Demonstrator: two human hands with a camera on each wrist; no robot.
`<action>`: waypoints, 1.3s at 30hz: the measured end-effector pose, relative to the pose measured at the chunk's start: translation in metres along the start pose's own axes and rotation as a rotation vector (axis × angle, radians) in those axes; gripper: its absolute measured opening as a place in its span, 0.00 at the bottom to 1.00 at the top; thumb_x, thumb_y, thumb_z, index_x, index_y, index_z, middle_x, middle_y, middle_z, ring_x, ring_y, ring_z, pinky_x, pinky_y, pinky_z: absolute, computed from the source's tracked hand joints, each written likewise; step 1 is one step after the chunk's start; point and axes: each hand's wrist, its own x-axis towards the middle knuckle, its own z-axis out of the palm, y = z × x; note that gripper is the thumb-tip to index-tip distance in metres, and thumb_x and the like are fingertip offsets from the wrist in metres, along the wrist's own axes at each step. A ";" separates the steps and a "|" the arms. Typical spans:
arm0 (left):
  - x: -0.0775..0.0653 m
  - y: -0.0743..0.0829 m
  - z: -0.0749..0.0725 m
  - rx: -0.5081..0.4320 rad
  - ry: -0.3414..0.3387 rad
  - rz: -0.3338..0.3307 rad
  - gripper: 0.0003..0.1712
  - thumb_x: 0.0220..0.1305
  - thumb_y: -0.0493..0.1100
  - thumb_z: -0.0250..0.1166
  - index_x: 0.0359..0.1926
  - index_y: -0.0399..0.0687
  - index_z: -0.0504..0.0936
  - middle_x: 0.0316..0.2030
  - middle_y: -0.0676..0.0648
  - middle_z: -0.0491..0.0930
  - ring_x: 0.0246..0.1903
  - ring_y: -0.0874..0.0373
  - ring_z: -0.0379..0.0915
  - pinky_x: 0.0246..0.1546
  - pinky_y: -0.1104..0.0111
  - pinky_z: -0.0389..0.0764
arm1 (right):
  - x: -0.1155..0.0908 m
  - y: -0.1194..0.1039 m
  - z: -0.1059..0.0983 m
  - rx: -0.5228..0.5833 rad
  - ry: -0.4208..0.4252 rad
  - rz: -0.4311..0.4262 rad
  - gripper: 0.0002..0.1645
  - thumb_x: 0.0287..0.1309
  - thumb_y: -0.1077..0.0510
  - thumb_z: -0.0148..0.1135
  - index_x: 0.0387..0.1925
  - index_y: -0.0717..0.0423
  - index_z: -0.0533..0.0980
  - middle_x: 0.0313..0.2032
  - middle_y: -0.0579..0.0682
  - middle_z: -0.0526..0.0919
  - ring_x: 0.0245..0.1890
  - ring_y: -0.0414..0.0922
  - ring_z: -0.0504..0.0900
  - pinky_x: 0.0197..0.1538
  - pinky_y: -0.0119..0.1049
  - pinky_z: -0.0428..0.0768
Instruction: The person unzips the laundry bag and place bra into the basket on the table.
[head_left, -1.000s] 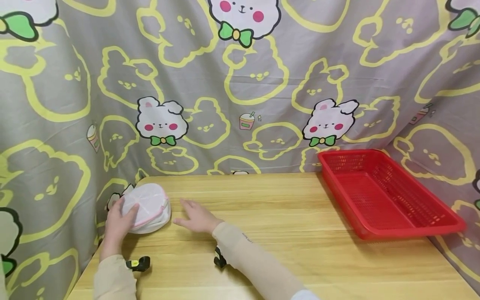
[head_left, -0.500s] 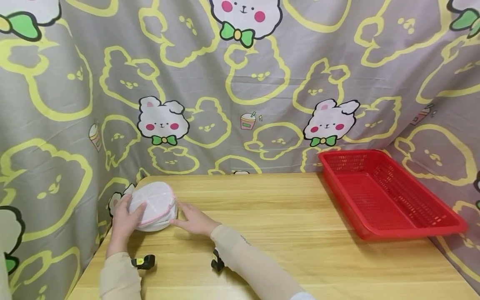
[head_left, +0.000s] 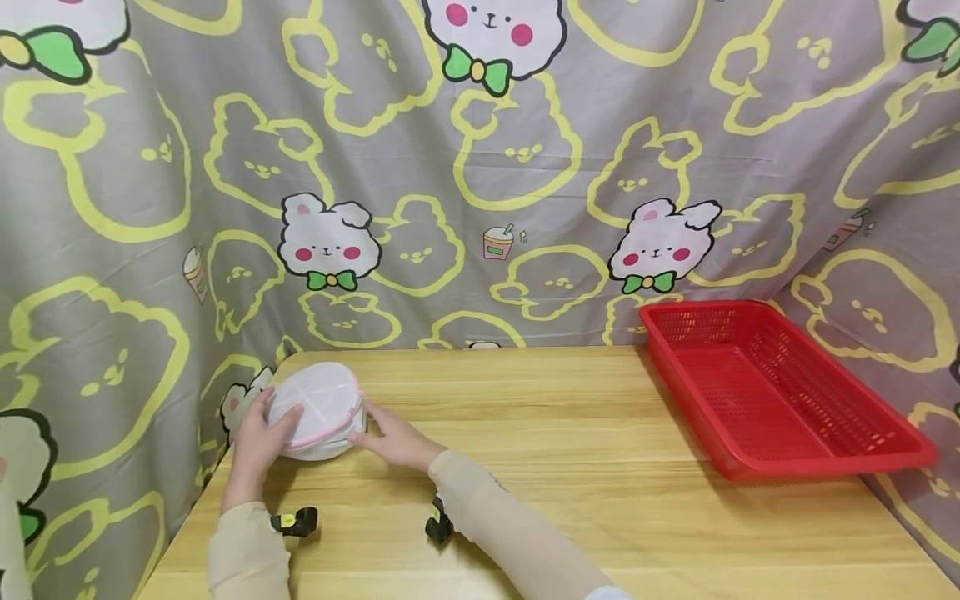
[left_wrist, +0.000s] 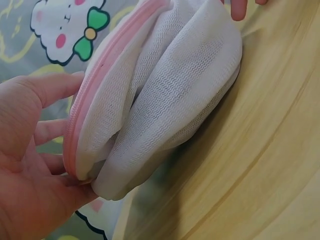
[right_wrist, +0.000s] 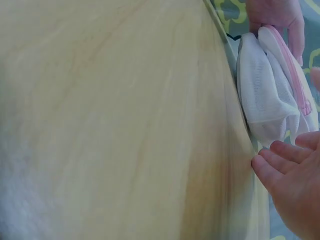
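Note:
A round white mesh laundry bag (head_left: 313, 408) with a pink zip around its top edge is at the left of the wooden table. My left hand (head_left: 258, 442) grips its left side, the thumb over the top panel. In the left wrist view, fingers of that hand lie along the pink zip (left_wrist: 77, 112), and the soft mesh side sags in folds. My right hand (head_left: 397, 437) is at the opposite side of the bag, its fingertips right at the mesh. Those fingers (right_wrist: 282, 157) look fairly straight in the right wrist view.
A red plastic basket (head_left: 678, 396) with perforated walls stands at the right of the wooden table (head_left: 525, 500). A grey curtain (head_left: 480, 167) printed with cartoon animals hangs behind the table and along both sides.
The laundry bag has shifted right together with my left hand. My right hand, apart from the bag one second ago, has met its right side.

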 end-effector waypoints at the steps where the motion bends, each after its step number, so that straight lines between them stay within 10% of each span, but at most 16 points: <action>1: 0.001 0.000 0.001 -0.009 0.001 0.004 0.48 0.67 0.55 0.59 0.77 0.43 0.44 0.75 0.32 0.43 0.75 0.36 0.39 0.75 0.46 0.46 | -0.001 0.000 -0.001 0.031 0.001 0.001 0.45 0.68 0.37 0.49 0.77 0.48 0.46 0.73 0.49 0.61 0.71 0.47 0.64 0.73 0.40 0.63; 8: 0.002 0.004 0.010 -0.010 -0.008 0.018 0.49 0.67 0.54 0.60 0.77 0.42 0.44 0.76 0.33 0.44 0.75 0.36 0.38 0.75 0.46 0.44 | -0.003 0.007 -0.006 0.208 0.006 0.060 0.41 0.69 0.37 0.49 0.76 0.45 0.51 0.67 0.49 0.71 0.65 0.48 0.73 0.65 0.38 0.73; 39: 0.010 0.052 0.083 -0.041 -0.077 0.130 0.45 0.68 0.50 0.60 0.75 0.37 0.49 0.74 0.32 0.50 0.74 0.37 0.44 0.76 0.50 0.47 | -0.040 0.046 -0.059 0.314 0.172 0.156 0.37 0.70 0.41 0.50 0.74 0.47 0.56 0.65 0.57 0.71 0.65 0.55 0.71 0.67 0.49 0.71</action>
